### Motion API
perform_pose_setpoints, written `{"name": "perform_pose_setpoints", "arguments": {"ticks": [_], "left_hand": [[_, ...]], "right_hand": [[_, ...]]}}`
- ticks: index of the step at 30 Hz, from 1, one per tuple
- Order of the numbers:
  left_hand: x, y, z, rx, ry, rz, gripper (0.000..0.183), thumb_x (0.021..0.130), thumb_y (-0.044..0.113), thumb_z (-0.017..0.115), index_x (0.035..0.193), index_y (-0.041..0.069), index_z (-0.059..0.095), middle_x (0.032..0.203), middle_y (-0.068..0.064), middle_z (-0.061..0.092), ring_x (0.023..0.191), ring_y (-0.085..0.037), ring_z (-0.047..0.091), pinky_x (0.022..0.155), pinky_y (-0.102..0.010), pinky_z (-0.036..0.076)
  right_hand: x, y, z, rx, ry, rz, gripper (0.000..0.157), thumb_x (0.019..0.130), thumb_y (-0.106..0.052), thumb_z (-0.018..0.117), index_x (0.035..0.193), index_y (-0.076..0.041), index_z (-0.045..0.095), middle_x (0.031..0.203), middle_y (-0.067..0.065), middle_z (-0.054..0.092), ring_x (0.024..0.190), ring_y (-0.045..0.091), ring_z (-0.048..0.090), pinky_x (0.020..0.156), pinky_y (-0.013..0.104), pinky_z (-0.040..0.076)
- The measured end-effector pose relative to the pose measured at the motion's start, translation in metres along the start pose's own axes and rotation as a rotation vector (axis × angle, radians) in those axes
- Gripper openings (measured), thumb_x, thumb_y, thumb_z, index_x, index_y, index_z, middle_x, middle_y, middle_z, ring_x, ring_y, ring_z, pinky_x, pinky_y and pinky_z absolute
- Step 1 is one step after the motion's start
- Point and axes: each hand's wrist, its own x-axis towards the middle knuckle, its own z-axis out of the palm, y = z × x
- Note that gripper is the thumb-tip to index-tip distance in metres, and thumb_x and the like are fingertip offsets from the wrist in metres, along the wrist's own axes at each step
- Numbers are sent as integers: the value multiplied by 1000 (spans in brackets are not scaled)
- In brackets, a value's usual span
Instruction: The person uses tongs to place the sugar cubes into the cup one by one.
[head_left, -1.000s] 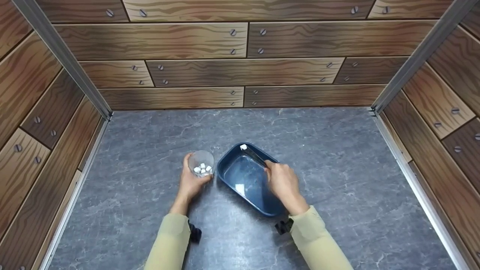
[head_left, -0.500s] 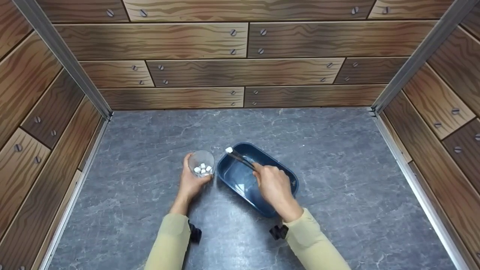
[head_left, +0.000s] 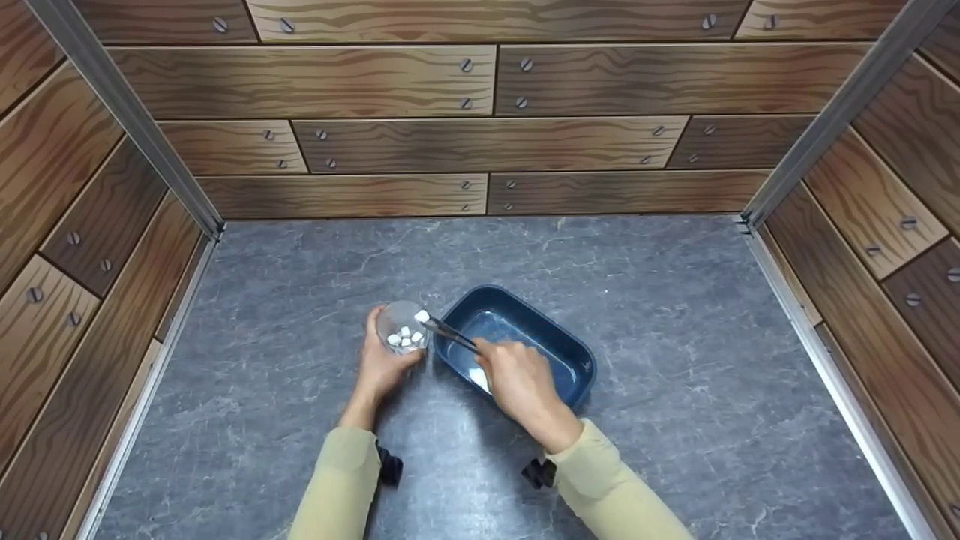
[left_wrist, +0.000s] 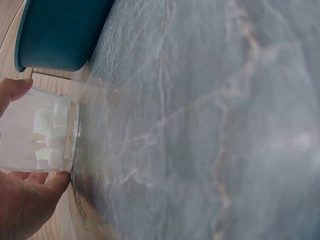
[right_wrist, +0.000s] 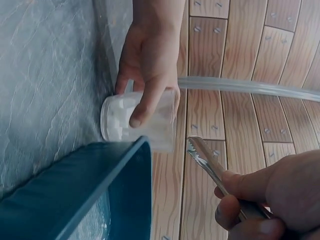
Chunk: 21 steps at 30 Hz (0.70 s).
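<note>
My left hand [head_left: 381, 369] grips a clear cup [left_wrist: 17, 120] standing on the table, thumb on one side and fingers on the other. Several small white cubes [head_left: 406, 339] lie at its bottom. With my right hand [head_left: 523, 386] I hold a pair of metal tongs [head_left: 456, 337] with toothed tips, pointing left. One white cube [head_left: 421, 316] sits at the tongs' tips, overlapping the cup's right rim in the head view. From the right wrist view, the tongs [right_wrist: 210, 170] are level with the cup's mouth and a little apart from it.
A dark blue rectangular basin [head_left: 583, 352] stands on the grey marbled table [head_left: 300, 270], right beside the cup and beneath my right hand. Wood-patterned walls [head_left: 390, 142] enclose the table at the back and both sides, with metal posts [head_left: 825, 120] at the corners.
My right hand has moved left with the tongs and the white cube, from over the basin to the cup's rim. The left hand and the cup have stayed still.
</note>
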Motion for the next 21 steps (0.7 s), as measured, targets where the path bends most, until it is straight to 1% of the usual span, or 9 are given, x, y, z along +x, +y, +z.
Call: {"name": "perform_pose_setpoints", "arguments": {"ticks": [4,10,14,17,21], "left_hand": [[0,0,-1,-4,-8,2,100,61,5,86,145,12,32,135,-28,49,120,-42,49,100,-51,41],[0,0,0,-8,1,2,99,61,5,86,145,12,33,136,-29,48,122,-43,48,101,-52,40],[0,0,0,-21,4,13,99,60,3,85,144,12,34,135,-29,49,121,-43,49,101,-52,40],[1,0,0,-30,1,13,100,60,1,85,145,11,33,136,-29,48,122,-43,48,102,-52,39],[1,-1,0,-28,2,19,100,60,1,85,145,11,33,137,-29,47,122,-43,48,102,-51,39]], "right_hand": [[3,-5,5,-1,-12,-18,6,88,-16,72,91,-13,70,67,6,65,52,29,60,39,41,44],[7,-8,14,-34,-41,-20,6,87,-16,73,88,-12,68,66,5,64,50,28,58,36,40,42],[8,-8,17,-39,-50,-23,9,88,-19,72,92,-11,69,66,4,64,50,27,58,36,39,42],[8,-9,15,-32,-46,-27,13,89,-20,72,97,-10,70,68,5,64,51,26,59,38,39,44],[7,-6,11,-5,-50,-8,20,89,-20,72,106,-9,71,72,7,66,53,27,61,40,39,46]]}}
